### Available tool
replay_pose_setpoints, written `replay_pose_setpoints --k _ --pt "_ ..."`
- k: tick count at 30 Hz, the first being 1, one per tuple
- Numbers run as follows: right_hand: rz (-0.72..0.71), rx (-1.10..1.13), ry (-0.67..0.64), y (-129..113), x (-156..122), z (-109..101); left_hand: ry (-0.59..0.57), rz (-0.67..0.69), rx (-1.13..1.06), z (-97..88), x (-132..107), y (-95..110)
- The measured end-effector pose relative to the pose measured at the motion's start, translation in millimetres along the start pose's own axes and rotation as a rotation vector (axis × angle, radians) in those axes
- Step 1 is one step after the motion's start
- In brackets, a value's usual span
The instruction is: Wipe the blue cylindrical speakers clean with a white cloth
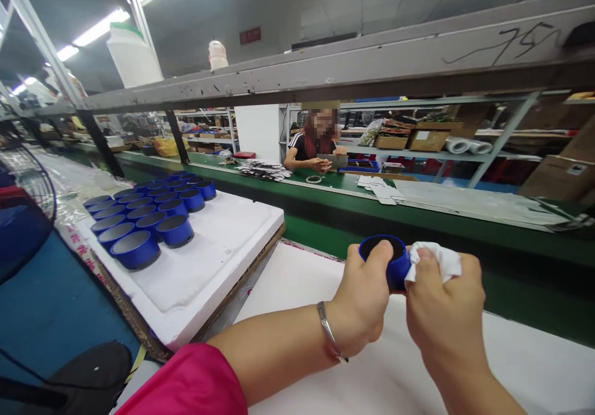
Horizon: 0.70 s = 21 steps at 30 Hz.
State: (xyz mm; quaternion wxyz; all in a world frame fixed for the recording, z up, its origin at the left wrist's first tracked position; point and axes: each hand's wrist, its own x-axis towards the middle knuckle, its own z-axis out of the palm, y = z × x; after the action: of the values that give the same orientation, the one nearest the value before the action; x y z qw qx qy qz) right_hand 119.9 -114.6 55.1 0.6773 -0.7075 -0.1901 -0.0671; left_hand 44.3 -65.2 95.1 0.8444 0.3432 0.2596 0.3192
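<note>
My left hand, with a silver bracelet at the wrist, grips a round blue part with a black top, thumb on its upper face. A crumpled white cloth or tissue is pinched in my right hand and pressed against the right side of the blue part. Both hands are above a white work surface. To the left, rows of similar blue round parts stand on a white foam tray. The undersides of my fingers are hidden.
Behind the work surface runs a green conveyor belt. A metal shelf beam crosses above it. Across the belt sits a person holding a flat grey piece, near stacks of white cards. A dark round object is at lower left.
</note>
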Motion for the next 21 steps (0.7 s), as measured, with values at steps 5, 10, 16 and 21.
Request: replay_pose_setpoints --k 5,10,16,21 --pt "-0.043 0.081 0.025 -3 -19 15 0.073 -0.013 -0.031 -2.1 7 7" --pt "0.158 0.082 0.027 -2 20 3 -0.038 -0.043 0.048 -2.3 7 2" --pt "0.268 0.364 0.043 -19 60 -30 -0.136 -0.291 -0.151 6.6 -4 17" --pt "0.321 0.424 0.056 -24 57 -34 -0.042 -0.345 -0.191 8.7 -11 34"
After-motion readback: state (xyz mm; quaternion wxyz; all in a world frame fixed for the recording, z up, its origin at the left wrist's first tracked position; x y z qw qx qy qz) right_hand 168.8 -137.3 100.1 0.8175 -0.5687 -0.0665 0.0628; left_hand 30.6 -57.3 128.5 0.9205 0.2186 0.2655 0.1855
